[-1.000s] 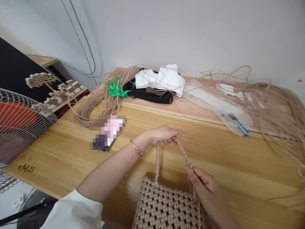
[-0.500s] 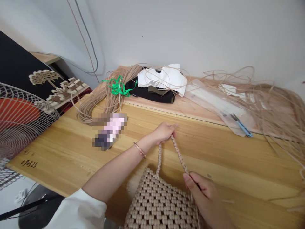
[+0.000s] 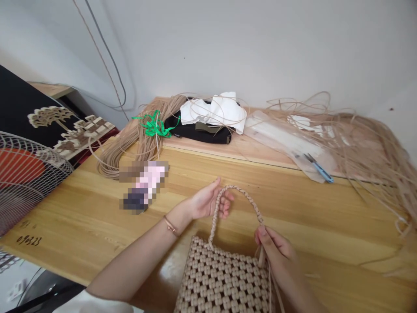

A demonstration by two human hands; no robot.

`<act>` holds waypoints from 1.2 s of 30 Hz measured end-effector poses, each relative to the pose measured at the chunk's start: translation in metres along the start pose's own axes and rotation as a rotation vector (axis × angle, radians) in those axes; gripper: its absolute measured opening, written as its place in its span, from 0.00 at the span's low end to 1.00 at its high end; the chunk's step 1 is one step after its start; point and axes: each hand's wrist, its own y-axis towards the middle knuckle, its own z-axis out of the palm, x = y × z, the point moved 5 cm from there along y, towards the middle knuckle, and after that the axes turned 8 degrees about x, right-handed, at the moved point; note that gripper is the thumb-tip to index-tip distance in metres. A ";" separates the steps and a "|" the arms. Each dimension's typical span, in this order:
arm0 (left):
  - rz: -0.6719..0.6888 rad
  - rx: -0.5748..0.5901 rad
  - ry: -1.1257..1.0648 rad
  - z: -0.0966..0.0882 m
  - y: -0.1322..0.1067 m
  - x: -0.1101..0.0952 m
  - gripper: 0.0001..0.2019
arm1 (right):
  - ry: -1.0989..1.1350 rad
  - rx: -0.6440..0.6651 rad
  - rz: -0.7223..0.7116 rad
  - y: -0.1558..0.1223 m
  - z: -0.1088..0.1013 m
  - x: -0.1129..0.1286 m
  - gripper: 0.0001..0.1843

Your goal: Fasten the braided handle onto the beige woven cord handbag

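Observation:
A beige woven bag (image 3: pixel 224 282) lies on the wooden table (image 3: pixel 97 208) in front of me, its braided handle (image 3: pixel 243 198) arching up from it. My left hand (image 3: pixel 208 202) is beside the left part of the handle, fingers loosely apart and curled around it, palm showing. My right hand (image 3: pixel 275 252) pinches the right end of the handle where it meets the bag, with thin loose strands running down from the fingers.
Blue-handled scissors (image 3: pixel 317 167) lie on clear plastic at the back right. Loose rattan strands (image 3: pixel 368 143) spread over the right. A coiled bundle with green ribbon (image 3: pixel 151 126), a black bag with white paper (image 3: pixel 208 119), a blurred object (image 3: pixel 141 187) and a fan (image 3: pixel 22 174) stand left.
My left hand has let go of its tight grip on the handle's top and opened, dropping nearer to me. The handle now arches loosely. The right hand keeps its pinch.

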 end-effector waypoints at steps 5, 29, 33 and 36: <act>-0.026 0.049 -0.197 0.008 -0.011 0.021 0.24 | -0.001 -0.078 0.003 0.001 -0.001 -0.005 0.24; 0.028 -0.041 -0.107 0.000 -0.016 0.031 0.20 | 0.006 -0.100 0.015 0.003 -0.006 -0.010 0.24; 0.007 -0.084 -0.097 0.002 -0.024 0.032 0.16 | 0.000 -0.100 0.017 0.002 -0.006 -0.010 0.24; 0.085 -0.067 -0.070 0.010 -0.030 0.026 0.10 | -0.010 -0.105 0.017 0.001 -0.006 -0.009 0.25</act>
